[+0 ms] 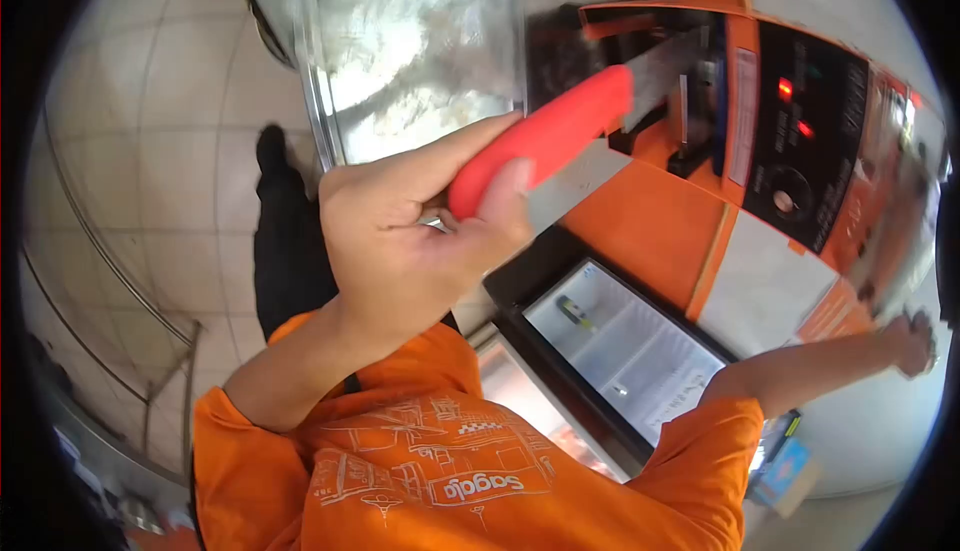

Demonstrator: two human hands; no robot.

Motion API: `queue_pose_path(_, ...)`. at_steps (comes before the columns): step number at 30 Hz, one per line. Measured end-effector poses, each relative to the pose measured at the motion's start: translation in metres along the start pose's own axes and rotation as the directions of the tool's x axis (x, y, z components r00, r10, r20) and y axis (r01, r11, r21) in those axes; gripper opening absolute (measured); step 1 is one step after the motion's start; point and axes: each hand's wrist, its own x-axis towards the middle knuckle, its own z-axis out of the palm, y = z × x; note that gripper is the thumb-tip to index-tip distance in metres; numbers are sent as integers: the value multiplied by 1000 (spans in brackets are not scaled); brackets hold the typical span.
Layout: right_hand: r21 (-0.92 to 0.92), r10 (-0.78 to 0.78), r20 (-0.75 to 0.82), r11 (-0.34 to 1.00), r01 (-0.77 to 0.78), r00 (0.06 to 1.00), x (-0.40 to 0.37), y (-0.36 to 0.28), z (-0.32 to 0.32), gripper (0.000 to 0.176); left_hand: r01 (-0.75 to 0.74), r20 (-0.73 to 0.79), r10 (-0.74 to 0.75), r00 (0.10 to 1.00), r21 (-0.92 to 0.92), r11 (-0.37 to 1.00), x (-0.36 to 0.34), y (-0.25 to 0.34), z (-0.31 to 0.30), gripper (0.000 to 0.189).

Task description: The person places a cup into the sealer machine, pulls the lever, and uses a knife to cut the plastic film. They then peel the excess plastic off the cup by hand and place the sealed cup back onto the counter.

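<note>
My left hand (425, 221) is closed round the red handle of a knife (550, 141), held up in front of my body. Its broad grey blade (665, 73) is blurred and points to the upper right, overlapping the machine behind it. Beyond my left hand lies a clear-sided rectangular tray (308, 61) with whitish, floury-looking contents. My right hand (912, 344) is stretched far out to the right, at the dark edge of the view. Its fingers are small and indistinct there, and I cannot make out whether they hold anything.
An orange machine stands at the upper right with a black control panel (805, 136), red lights and a knob. Below it is a black-framed glass panel (630, 351) with small items behind it. A metal rail (120, 371) runs over the tiled floor (150, 201) on the left.
</note>
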Motion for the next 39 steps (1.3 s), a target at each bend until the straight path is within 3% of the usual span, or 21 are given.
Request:
queue_pose_path(1, -10, -4, 9, 1000, 4, 1000, 9, -6, -2, 27, 36, -24, -36, 999, -24, 999, 0, -4, -3, 28)
queue_pose_path(4, -33, -4, 38, 999, 5, 999, 28, -26, -10, 27, -110, -59, 111, 992, 16, 994, 3, -12, -1, 30)
queue_pose_path(7, -24, 15, 88, 1000, -13, 996, 53, -34, -18, 27, -77, -25, 77, 997, 14, 997, 12, -18, 0, 31)
queue_pose_path(8, -8, 38, 120, 999, -38, 992, 68, -36, -23, 27, -74, -11, 74, 997, 16, 997, 14, -18, -2, 31)
queue_pose_path(9, 55, 117, 274, 989, -137, 955, 128, -32, -46, 27, -72, 2, 71, 997, 18, 997, 16, -17, -3, 31)
queue_pose_path(10, -33, 27, 122, 999, -23, 992, 77, -39, -20, 28, -74, 15, 74, 997, 27, 997, 18, -18, -3, 31)
queue_pose_path(14, -225, -212, -106, 957, 184, 972, -55, -43, 39, 31, -62, 56, 60, 997, 25, 998, 22, -12, -7, 32)
queue_pose_path(17, -175, -155, -54, 974, 143, 986, -27, -43, 28, 31, -183, 18, 183, 983, 10, 983, 18, -26, 1, 36)
queue_pose_path(22, -131, -102, -46, 987, 96, 994, -2, -49, 13, 30, -96, 46, 100, 994, -76, 992, 11, -18, 12, 43)
queue_pose_path(29, -211, -87, -266, 977, 30, 960, 20, -49, 4, 27, -196, 25, 198, 980, -64, 979, 17, -25, 8, 41)
queue_pose_path(31, -76, 80, -1, 994, -80, 997, 28, -55, -5, 30, -128, 47, 132, 990, -91, 988, 13, -24, 3, 41)
queue_pose_path(33, -111, -4, 22, 994, 6, 1000, 24, -54, -1, 31, -78, 48, 84, 995, -116, 990, 9, -24, 0, 41)
queue_pose_path(37, -124, -144, 57, 981, 150, 988, -53, -47, 32, 33, 96, 23, -93, 995, -208, 973, 6, -31, 8, 39)
queue_pose_path(39, -118, -141, 86, 981, 151, 986, -45, -49, 30, 33, 80, 22, -77, 997, -182, 980, 10, -33, 12, 37)
